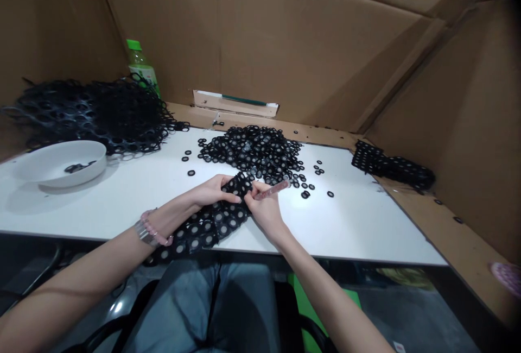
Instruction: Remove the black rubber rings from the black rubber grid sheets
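A black sheet of joined rings with pale round centres (222, 222) hangs over the near edge of the white tabletop. My left hand (214, 191) grips its upper part, thumb on top and fingers underneath. In my right hand (262, 206) is a slim pen-like tool with a clear reddish handle (273, 189); its tip is hidden at the sheet, close to my left thumb. Just beyond both hands lies a heap of loose black rings (256, 152), with single ones scattered around it.
A white bowl (77, 152) with a few black pieces stands at left, before a tangled pile of black perforated scrap (89, 114). Behind is a green-capped bottle (142, 68). More black dotted sheets (391, 165) lie at right. Cardboard walls (285, 43) enclose the table (337, 228).
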A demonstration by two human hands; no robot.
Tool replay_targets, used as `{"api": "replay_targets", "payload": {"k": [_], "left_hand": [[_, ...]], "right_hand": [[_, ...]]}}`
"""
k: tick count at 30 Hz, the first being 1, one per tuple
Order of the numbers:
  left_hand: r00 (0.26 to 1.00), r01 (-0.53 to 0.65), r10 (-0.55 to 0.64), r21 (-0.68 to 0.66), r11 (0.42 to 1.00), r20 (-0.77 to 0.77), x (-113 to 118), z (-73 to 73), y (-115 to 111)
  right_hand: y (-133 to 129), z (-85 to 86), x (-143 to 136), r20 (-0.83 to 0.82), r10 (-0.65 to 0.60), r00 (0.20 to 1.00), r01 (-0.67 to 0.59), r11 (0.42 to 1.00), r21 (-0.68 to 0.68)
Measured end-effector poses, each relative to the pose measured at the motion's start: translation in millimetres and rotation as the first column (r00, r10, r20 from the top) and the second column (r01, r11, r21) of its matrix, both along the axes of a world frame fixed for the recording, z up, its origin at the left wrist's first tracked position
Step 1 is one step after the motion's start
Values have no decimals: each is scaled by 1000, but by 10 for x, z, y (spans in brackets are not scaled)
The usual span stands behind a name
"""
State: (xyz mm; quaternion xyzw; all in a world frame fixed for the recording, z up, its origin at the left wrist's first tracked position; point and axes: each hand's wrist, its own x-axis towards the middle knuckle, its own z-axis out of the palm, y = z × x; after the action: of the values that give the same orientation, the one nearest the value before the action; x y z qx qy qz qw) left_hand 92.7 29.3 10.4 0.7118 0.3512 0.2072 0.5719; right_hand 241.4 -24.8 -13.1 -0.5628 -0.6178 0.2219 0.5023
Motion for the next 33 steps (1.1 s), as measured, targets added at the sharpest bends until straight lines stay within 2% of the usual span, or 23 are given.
{"api": "replay_targets", "payload": {"k": [3, 7, 10, 12, 14, 15, 16, 17, 19, 21, 23, 28, 33], "left_hand": [[999, 38, -37, 60, 998, -22, -12, 8, 14], [989, 95, -71, 198, 976, -128, -26, -45, 53], [946, 50, 77, 377, 925, -315, -36, -28, 24], [876, 7, 268, 566, 824, -400, -45, 36, -59], [821, -15, 440, 755, 655, -365, -48, 126, -186], [817, 2, 471, 818, 576, -334, -44, 171, -258], [826, 42, 462, 853, 520, -322, -33, 210, -328], [839, 103, 423, 864, 493, -342, -18, 240, -391], [843, 254, 306, 830, 497, -442, 27, 267, -485], [810, 348, 251, 779, 522, -530, 79, 255, -532], [765, 391, 269, 754, 528, -585, 128, 225, -555], [654, 503, 350, 730, 463, -671, 244, 175, -629], [599, 515, 398, 715, 473, -695, 330, 152, -635]], "right_hand": [[35, -29, 32, -86, 9, 996, -10, 1000, -7], [43, -51, 88, -362, -24, 932, -9, 996, -89], [8, -46, 101, -421, -44, 906, -12, 991, -131], [-9, -48, 100, -417, -45, 908, -21, 988, -152], [-8, -61, 100, -408, -37, 912, -29, 987, -156], [-1, -69, 103, -409, -33, 912, -33, 987, -154], [8, -77, 108, -417, -31, 908, -37, 987, -154], [19, -83, 115, -432, -29, 901, -43, 987, -156], [41, -87, 130, -480, -27, 877, -60, 984, -165], [62, -81, 143, -523, -24, 852, -81, 981, -177], [79, -78, 152, -530, -18, 848, -96, 978, -186], [96, -111, 161, -442, -9, 897, -75, 982, -174], [69, -91, 170, -362, -24, 932, -26, 991, -131]]}}
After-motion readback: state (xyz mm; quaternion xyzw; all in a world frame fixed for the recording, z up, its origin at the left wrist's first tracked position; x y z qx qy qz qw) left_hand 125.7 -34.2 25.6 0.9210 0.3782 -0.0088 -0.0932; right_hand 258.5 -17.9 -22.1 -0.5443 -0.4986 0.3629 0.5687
